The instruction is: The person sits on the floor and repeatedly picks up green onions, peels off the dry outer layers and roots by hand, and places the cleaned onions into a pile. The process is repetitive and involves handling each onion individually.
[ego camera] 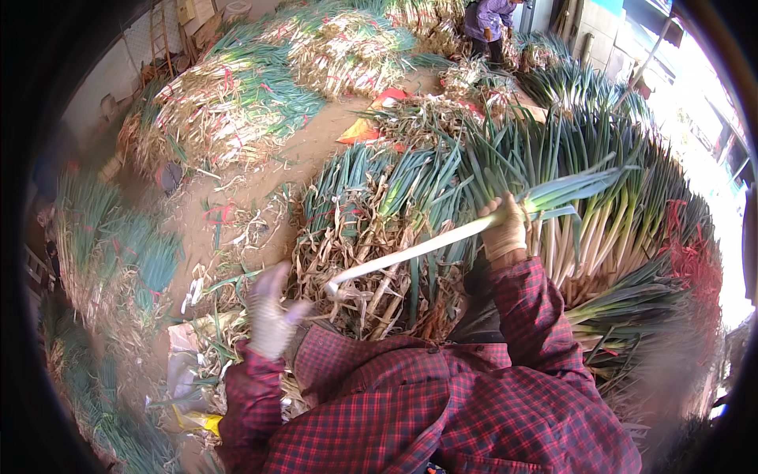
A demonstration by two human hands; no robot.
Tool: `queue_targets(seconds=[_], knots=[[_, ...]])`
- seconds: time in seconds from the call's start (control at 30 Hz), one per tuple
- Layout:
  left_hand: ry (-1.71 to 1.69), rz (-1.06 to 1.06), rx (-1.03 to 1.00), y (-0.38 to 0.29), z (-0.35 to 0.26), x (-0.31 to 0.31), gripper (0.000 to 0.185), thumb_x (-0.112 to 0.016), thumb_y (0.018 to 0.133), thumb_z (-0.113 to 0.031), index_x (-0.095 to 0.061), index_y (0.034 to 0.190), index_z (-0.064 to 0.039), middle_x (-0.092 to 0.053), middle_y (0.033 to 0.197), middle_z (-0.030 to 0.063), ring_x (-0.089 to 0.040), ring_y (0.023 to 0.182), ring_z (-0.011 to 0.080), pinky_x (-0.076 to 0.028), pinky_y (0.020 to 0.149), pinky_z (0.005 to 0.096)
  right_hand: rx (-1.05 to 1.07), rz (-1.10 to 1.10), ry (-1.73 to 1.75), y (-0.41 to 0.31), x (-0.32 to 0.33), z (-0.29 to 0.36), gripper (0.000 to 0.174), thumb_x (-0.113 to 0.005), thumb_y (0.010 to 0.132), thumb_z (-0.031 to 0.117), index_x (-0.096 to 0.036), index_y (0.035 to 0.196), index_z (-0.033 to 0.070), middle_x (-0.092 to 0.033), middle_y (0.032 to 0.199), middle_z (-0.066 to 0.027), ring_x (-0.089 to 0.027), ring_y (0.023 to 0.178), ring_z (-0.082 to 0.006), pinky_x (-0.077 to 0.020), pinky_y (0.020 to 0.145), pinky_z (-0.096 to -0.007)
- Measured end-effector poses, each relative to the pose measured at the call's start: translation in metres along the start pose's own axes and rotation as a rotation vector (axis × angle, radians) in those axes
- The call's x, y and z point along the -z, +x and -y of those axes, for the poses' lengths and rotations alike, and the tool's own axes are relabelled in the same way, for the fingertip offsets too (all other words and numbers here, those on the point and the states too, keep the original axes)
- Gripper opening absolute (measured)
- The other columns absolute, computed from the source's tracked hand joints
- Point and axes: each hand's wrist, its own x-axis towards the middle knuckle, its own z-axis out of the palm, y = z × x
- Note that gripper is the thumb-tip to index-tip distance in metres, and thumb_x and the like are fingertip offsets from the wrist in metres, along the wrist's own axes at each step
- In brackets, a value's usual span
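My right hand (pixel 504 231), in a pale glove, is closed around the stalk of a long green onion (pixel 414 250). Its white root end points down to the left and its green leaves fan out to the upper right. My left hand (pixel 273 314), gloved too and a little blurred, is raised to the left of the root end, fingers apart and holding nothing. Under the held stalk lie untrimmed green onions (pixel 361 237) with dry brown leaves. Cleaner green onions with white stalks (pixel 598 237) stand close together to the right of my right hand.
Large heaps of tied green onion bundles (pixel 207 112) lie at the upper left, with more bundles (pixel 112 249) at the left. Peeled dry leaves litter the floor (pixel 237 178). Red ties (pixel 699 266) hang at the right. A person in a purple top (pixel 488 21) bends at the back.
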Motion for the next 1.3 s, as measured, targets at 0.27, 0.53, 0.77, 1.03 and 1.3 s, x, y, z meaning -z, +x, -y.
queue_targets(seconds=[0.27, 0.53, 0.77, 1.03, 1.3], knots=[[-0.797, 0.493, 0.147, 0.069, -0.133, -0.1, 0.064, -0.079, 0.088, -0.032, -0.054, 0.14, -0.004, -0.069, 0.121, 0.0144, -0.067, 0.103, 0.0234, -0.053, 0.093, 0.0361, -0.052, 0.157, -0.051, -0.059, -0.033, -0.038, 0.031, -0.062, 0.101, 0.035, -0.056, 0.125, 0.016, -0.058, 0.078, 0.002, -0.054, 0.064, -0.0124, -0.0487, 0.063, -0.0318], [-1.179, 0.299, 0.34, 0.04, -0.14, -0.137, 0.028, -0.068, 0.098, -0.013, -0.07, 0.122, 0.001, -0.074, 0.097, 0.0034, -0.064, 0.08, 0.0083, -0.054, 0.072, 0.0248, -0.046, 0.289, -0.003, -0.08, -0.038, -0.04, 0.039, -0.062, 0.1, 0.045, -0.061, 0.118, 0.011, -0.059, 0.073, 0.0034, -0.052, 0.057, -0.0103, -0.0423, 0.056, -0.0288], [-0.771, 0.085, 0.225, 0.031, -0.137, -0.139, 0.029, -0.06, 0.103, -0.027, -0.069, 0.11, 0.0, -0.072, 0.082, 0.0107, -0.066, 0.066, 0.0131, -0.054, 0.059, 0.0299, -0.025, 0.264, -0.035, -0.096, -0.046, -0.048, 0.039, -0.059, 0.101, 0.046, -0.064, 0.109, 0.008, -0.059, 0.068, 0.0034, -0.049, 0.052, -0.0104, -0.0396, 0.052, -0.0285], [-1.441, 0.075, 0.651, 0.045, -0.124, -0.142, 0.024, -0.055, 0.106, -0.027, -0.062, 0.098, -0.006, -0.067, 0.078, 0.0028, -0.052, 0.056, 0.0096, -0.049, 0.052, 0.0252, -0.046, 0.27, -0.062, -0.086, -0.036, -0.043, 0.045, -0.059, 0.099, 0.052, -0.064, 0.107, 0.009, -0.056, 0.067, 0.0043, -0.047, 0.05, -0.0095, -0.0396, 0.051, -0.0285], [-1.16, 0.412, 0.682, -0.015, -0.025, -0.033, 0.026, -0.054, 0.106, -0.029, -0.061, 0.103, -0.004, -0.044, 0.058, -0.0051, -0.036, 0.043, 0.0045, -0.025, 0.037, 0.0215, 0.097, -0.032, -0.227, -0.014, -0.015, 0.019, 0.045, -0.063, 0.096, 0.057, -0.061, 0.097, 0.012, -0.049, 0.06, 0.0079, -0.043, 0.046, -0.007, -0.0377, 0.045, -0.0253]])
